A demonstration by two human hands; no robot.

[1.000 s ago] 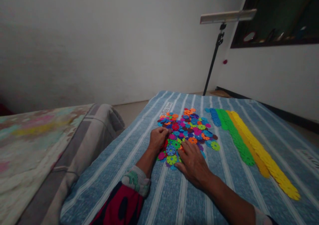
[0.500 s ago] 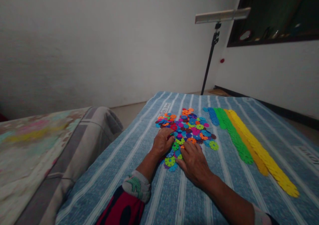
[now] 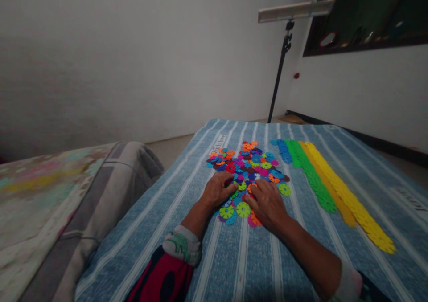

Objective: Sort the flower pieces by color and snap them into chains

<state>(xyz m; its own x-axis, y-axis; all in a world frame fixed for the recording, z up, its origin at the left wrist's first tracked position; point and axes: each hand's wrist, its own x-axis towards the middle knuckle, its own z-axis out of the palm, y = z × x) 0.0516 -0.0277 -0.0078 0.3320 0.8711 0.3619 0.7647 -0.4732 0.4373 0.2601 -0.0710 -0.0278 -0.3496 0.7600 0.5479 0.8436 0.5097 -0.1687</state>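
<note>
A loose pile of flower-shaped plastic discs (image 3: 243, 210) in many colours lies on the blue striped cloth (image 3: 180, 195). At the near left edge of the pile is my left hand (image 3: 218, 189), palm down, its thumb apart from the bent fingers and pointing right over the discs. My right hand (image 3: 269, 204) rests on the right part of the pile, thumb apart and fingertips touching discs near an orange one. What lies under both palms is hidden. Neither hand visibly lifts a disc. Several lime-green discs and an orange one show between and below the hands.
To the right lie overlapping rows of discs: a blue row (image 3: 284, 152), a green row (image 3: 316, 181), an orange-yellow row (image 3: 346, 215) and a yellow row (image 3: 354, 199). A patterned, cloth-covered surface (image 3: 83, 190) stands left. A black light stand (image 3: 279, 77) rises behind.
My right hand has shifted slightly right and up across the pile, uncovering a lime-green disc and an orange one. My left hand stays nearly in place. The view has tilted slightly.
</note>
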